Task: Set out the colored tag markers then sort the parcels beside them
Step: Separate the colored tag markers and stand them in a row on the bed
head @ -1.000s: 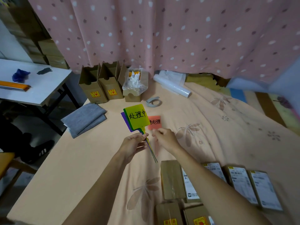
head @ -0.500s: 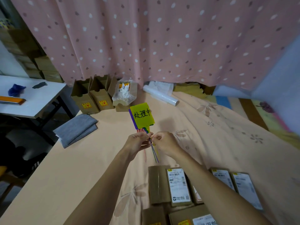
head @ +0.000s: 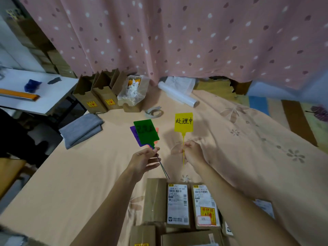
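My right hand (head: pixel 192 153) pinches the stem of a yellow tag marker (head: pixel 183 122) with black handwriting, held upright above the peach sheet. My left hand (head: pixel 144 159) grips the stems of the other tag markers: a green one (head: pixel 146 132) in front, a purple one (head: pixel 133 134) and a pink-red one (head: pixel 156 132) peeking out behind it. Several brown cardboard parcels (head: pixel 177 204) with white shipping labels lie close to me, between my forearms.
Open cardboard boxes (head: pixel 96 94), a plastic bag of white items (head: pixel 134 90), a roll of clear film (head: pixel 177 95) and a tape roll (head: pixel 154 111) sit at the far edge under a pink dotted curtain. Folded grey cloth (head: pixel 82 129) lies left. A white table (head: pixel 35 93) stands beyond.
My right hand has pulled the yellow tag out of the bunch and moved it right. The green tag now fronts the bunch left in my left hand.
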Demonstrator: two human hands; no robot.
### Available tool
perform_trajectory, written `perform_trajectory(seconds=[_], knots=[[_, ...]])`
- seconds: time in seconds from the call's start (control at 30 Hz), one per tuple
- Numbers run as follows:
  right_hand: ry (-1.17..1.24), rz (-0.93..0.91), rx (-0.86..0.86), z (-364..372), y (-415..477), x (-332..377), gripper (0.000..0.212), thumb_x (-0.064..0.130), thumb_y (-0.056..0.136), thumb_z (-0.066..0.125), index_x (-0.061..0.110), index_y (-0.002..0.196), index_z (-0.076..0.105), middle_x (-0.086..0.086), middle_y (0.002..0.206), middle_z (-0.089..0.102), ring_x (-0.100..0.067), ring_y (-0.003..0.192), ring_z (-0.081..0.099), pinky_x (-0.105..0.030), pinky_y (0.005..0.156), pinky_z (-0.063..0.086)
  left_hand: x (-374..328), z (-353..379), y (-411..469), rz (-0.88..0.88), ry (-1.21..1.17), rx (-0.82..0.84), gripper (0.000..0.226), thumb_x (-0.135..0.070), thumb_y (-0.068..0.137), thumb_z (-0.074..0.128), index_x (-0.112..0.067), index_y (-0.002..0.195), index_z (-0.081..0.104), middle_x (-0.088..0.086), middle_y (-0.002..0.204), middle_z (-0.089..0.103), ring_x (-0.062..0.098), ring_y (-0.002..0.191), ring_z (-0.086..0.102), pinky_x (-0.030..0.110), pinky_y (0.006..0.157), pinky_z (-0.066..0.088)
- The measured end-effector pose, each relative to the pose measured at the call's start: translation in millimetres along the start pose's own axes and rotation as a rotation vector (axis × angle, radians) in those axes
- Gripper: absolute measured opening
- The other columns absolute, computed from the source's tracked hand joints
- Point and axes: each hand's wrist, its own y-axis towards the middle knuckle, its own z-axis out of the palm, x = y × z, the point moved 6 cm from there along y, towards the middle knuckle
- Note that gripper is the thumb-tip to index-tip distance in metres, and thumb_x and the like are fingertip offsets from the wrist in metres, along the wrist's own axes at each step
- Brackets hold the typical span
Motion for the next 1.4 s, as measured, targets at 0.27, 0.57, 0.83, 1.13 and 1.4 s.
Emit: perform_trajectory(seconds=[0.27, 0.57, 0.83, 1.13, 1.4], knots=[[-0.164, 0.16, 0.003, -18, 24, -43, 0.021, 0.022, 0.08, 0.053, 0.017, 0.08, 0.074, -0.008, 0.095, 0.075, -0.027, 0.082, 0.063, -0.03, 0.07, 0.045, 12, 4, -12, -0.02, 0.031, 0.031, 0.015, -0.023, 0.094, 0.07, -0.012, 0.1, 0.078, 0.005, 0.084, 0.066, 0.024, 0.081, 0.073, 0.03, 0.067, 0.06], [-0.39, 0.142, 0.018, -29, 11, -30, 0.028, 0.031, 0.094, 0.047, 0.015, 0.088, 0.069, -0.015, 0.106, 0.072, -0.035, 0.102, 0.067, -0.036, 0.083, 0.053, 5, 10, -23, 0.018, 0.045, 0.049, 0.016, -0.018, 0.095, 0.068, -0.006, 0.103, 0.076, 0.005, 0.083, 0.067, 0.025, 0.081, 0.075, 0.029, 0.068, 0.06], [-0.164, 0.009, 0.075, -36, -54, 19, 0.022, 0.028, 0.089, 0.057, 0.015, 0.073, 0.066, -0.005, 0.072, 0.071, -0.016, 0.058, 0.058, -0.03, 0.06, 0.044, -27, 23, -42, 0.093, 0.068, 0.159, 0.018, -0.022, 0.092, 0.072, -0.009, 0.1, 0.079, 0.003, 0.085, 0.069, 0.02, 0.084, 0.072, 0.031, 0.073, 0.06], [-0.007, -0.138, 0.202, -8, -149, 46, 0.023, 0.03, 0.092, 0.062, 0.013, 0.085, 0.075, -0.005, 0.08, 0.075, -0.015, 0.054, 0.057, -0.03, 0.047, 0.043, -38, 58, -83, 0.166, 0.196, 0.303, 0.019, -0.02, 0.093, 0.069, -0.009, 0.107, 0.078, 0.007, 0.085, 0.069, 0.016, 0.072, 0.067, 0.026, 0.069, 0.058], [0.066, -0.173, 0.204, -45, -154, 50, 0.017, 0.021, 0.096, 0.061, 0.012, 0.085, 0.071, -0.009, 0.08, 0.077, -0.009, 0.042, 0.049, -0.02, 0.038, 0.031, -45, 100, -84, 0.181, 0.27, 0.3, 0.027, -0.014, 0.092, 0.07, 0.006, 0.11, 0.073, 0.009, 0.083, 0.07, 0.016, 0.064, 0.064, 0.024, 0.063, 0.059]])
